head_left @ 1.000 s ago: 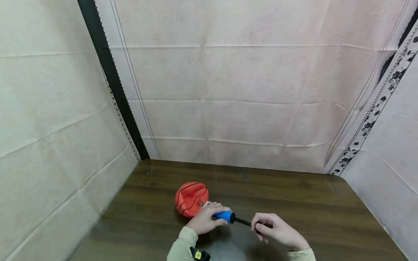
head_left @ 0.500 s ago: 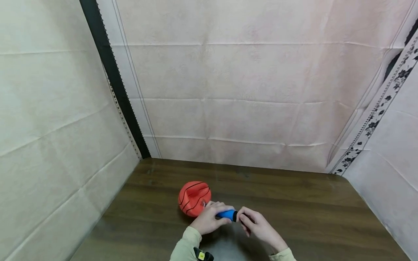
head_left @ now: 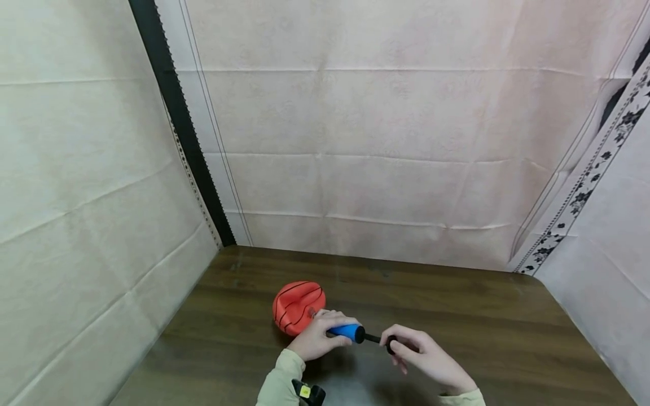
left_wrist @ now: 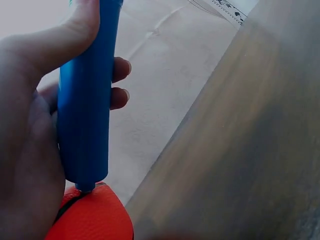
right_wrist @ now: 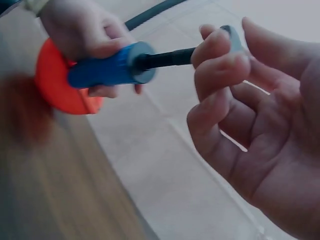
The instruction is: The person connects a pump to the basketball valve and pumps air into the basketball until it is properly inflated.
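Note:
A small blue hand pump [head_left: 350, 332] with a black plunger rod [right_wrist: 172, 58] lies between my two hands. My left hand [head_left: 316, 337] grips its blue barrel [left_wrist: 85, 120], thumb on one side and fingertips showing on the other. The barrel's tip meets a partly collapsed red ball [head_left: 296, 307] with black lines, dented on top; the left wrist view shows the tip at the ball's surface. My right hand [head_left: 424, 354] pinches the round black handle [head_left: 391, 344] at the rod's far end with curled fingers. Part of the rod stands out of the barrel.
The ball and hands are over a brown wood-grain table [head_left: 457, 304]. Pale creased cloth [head_left: 355, 186] hangs behind it and at both sides. A black band [head_left: 172, 101] runs down the left corner. A dark device [head_left: 310, 393] is strapped at the left sleeve.
My right hand pushed the rod into the barrel by half a second ago, then drew it partly back out to the right. My left hand keeps its hold, shifting only slightly with the ball.

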Available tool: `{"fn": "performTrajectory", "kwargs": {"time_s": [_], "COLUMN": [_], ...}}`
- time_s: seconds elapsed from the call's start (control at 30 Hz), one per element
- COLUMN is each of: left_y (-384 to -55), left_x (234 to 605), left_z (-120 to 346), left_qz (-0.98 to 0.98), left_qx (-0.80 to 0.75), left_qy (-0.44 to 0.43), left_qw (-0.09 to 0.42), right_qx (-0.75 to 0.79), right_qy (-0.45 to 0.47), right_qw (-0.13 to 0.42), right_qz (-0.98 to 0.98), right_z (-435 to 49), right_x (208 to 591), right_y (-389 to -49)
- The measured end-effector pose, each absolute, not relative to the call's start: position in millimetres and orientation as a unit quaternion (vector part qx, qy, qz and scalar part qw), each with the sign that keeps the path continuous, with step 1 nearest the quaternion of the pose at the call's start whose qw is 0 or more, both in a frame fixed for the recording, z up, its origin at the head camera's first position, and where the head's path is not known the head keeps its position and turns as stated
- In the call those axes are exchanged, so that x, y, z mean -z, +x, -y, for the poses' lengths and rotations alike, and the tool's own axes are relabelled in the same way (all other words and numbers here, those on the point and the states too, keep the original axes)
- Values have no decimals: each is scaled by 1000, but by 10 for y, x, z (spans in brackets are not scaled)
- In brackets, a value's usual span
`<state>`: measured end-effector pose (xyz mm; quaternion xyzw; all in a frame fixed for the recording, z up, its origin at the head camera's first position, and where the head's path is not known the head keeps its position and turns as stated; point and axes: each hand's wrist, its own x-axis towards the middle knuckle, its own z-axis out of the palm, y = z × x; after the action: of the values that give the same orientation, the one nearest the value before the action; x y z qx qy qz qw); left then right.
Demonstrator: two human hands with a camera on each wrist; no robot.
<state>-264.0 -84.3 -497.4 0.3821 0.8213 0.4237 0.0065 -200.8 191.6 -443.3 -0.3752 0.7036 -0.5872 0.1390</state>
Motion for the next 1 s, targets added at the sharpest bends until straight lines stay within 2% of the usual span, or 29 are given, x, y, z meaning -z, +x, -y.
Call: {"fn": "performTrajectory", "kwargs": {"time_s": [0.23,0.53,0.63,0.87,1.0], "left_y": [-2640,-2608,-2600,-2599,-2616], "left_x": [4989,5014,5012,4994,4988], "left_z": [853,833,813,789,778], "left_qz": [-822,-827,-826,-823,-822], "left_qx": [-434,-428,-429,-427,-426], "left_qy": [369,364,367,375,377], "left_qw": [9,6,4,14,18], "right_qx": [639,654,659,664,651], "right_qy": [-428,-456,-455,-457,-430], "right_qw": [88,90,104,175,188], "right_qz": [-633,-597,-590,-566,-597], "right_z": [-2155,-2199,-2150,-1978,-1899], "right_x": [4465,4580,4579,4615,4628], "right_y": [-1983,-2028,-2044,-2095,-2114]}}
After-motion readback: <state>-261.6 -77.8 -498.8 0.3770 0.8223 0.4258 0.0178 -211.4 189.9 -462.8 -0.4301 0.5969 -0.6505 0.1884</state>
